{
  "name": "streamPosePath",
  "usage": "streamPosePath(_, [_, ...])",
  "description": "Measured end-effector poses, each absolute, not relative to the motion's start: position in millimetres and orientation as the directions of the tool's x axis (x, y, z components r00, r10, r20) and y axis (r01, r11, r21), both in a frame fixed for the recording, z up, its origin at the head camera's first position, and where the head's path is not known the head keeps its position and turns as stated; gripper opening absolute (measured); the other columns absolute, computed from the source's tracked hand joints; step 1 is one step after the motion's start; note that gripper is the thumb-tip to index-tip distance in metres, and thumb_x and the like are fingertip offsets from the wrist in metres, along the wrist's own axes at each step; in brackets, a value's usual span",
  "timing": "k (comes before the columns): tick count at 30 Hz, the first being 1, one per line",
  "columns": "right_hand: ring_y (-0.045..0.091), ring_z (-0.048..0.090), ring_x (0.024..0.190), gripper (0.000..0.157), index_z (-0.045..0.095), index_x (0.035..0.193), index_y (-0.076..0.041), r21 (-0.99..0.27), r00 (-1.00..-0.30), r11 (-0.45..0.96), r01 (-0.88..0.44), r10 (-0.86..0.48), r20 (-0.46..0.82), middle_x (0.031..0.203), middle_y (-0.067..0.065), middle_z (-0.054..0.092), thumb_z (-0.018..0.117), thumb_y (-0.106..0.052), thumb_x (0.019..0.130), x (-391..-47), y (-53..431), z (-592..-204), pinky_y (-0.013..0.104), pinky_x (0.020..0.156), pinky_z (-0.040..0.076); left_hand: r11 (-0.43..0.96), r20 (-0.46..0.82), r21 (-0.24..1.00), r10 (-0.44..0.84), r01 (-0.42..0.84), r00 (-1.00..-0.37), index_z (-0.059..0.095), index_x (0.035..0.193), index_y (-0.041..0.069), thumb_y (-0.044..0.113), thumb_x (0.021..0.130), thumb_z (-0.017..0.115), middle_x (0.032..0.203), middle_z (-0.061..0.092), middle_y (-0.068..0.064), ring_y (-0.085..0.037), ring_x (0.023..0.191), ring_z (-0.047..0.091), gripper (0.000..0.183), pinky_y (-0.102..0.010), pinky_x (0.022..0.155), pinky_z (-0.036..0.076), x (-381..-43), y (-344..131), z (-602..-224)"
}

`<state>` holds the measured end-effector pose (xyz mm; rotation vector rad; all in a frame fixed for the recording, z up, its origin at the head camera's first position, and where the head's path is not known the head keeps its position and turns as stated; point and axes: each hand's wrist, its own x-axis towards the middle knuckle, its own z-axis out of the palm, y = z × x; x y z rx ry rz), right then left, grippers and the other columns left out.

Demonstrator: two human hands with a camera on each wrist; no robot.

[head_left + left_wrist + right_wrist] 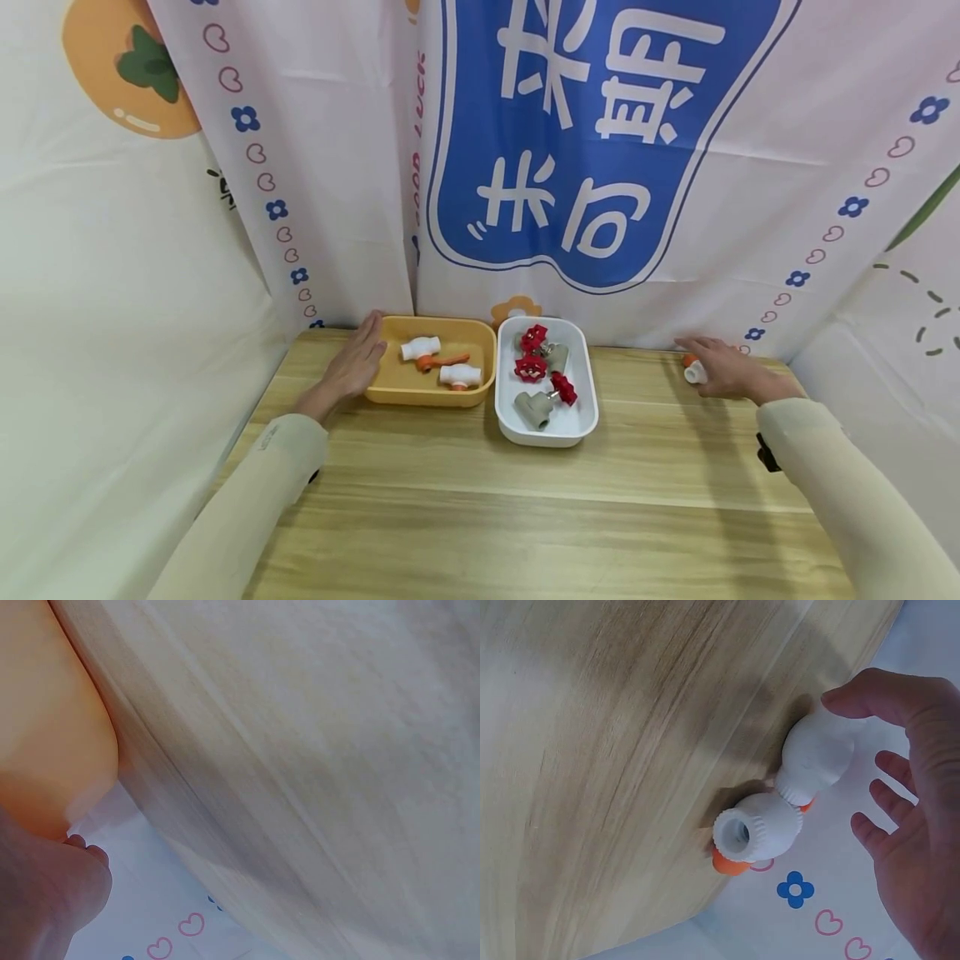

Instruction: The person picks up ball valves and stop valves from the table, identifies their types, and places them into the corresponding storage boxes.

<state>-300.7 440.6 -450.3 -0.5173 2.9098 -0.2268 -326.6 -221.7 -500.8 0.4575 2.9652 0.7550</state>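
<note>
Head view: left hand (351, 362), fingers straight, at left end of yellow rectangular plastic tray (423, 399) holding 2 white plastic valves with orange handles (422, 348); left wrist view hides most fingers. Right hand (720, 368) beside 2 white round-bodied plastic valves (759, 827) on pale wood-grain table (465, 533). Right wrist view shows both valves, thumb and fingers apart; thumb contact, cannot tell. White rectangular tray (543, 437): 3 red handwheels (530, 367).
</note>
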Motion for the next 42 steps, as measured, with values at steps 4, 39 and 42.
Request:
streamPosePath(4, [0.064, 0.036, 0.141, 0.090, 0.038, 0.159, 0.001, -0.189, -0.928, 0.936, -0.296, -0.329, -0.174, 0.160, 0.039, 0.034, 0.082, -0.005, 0.080, -302.5, 441.6, -453.9, 0.080, 0.109, 0.036, 0.838, 0.025, 0.476, 0.292, 0.269, -0.956, -0.005, 0.166, -0.002, 0.027, 0.116, 0.018, 0.177, -0.010, -0.018, -0.038, 0.164, -0.005, 0.063, -0.052, 0.133, 0.001, -327.3, -220.6, -500.1])
streamPosePath(39, [0.061, 0.040, 0.138, 0.073, 0.051, 0.147, 0.011, -0.214, -0.938, 0.936, -0.280, -0.315, -0.147, 0.148, 0.041, 0.048, 0.076, -0.007, 0.081, -312.1, 453.4, -487.0, 0.076, 0.114, 0.034, 0.832, 0.050, 0.476, 0.297, 0.284, -0.954, -0.004, 0.166, -0.003, 0.029, 0.116, 0.018, 0.176, -0.009, -0.018, -0.039, 0.164, -0.003, 0.063, -0.054, 0.133, 0.004, -327.6, -221.1, -503.4])
streamPosePath(42, [0.062, 0.040, 0.137, 0.071, 0.052, 0.146, 0.011, -0.216, -0.941, 0.938, -0.271, -0.305, -0.145, 0.148, 0.040, 0.049, 0.075, -0.010, 0.082, -313.8, 453.2, -488.2, 0.077, 0.113, 0.034, 0.830, 0.046, 0.483, 0.293, 0.278, -0.955, -0.004, 0.166, -0.003, 0.026, 0.116, 0.020, 0.177, -0.010, -0.018, -0.038, 0.164, -0.004, 0.063, -0.054, 0.133, 0.002, -327.9, -222.4, -503.2])
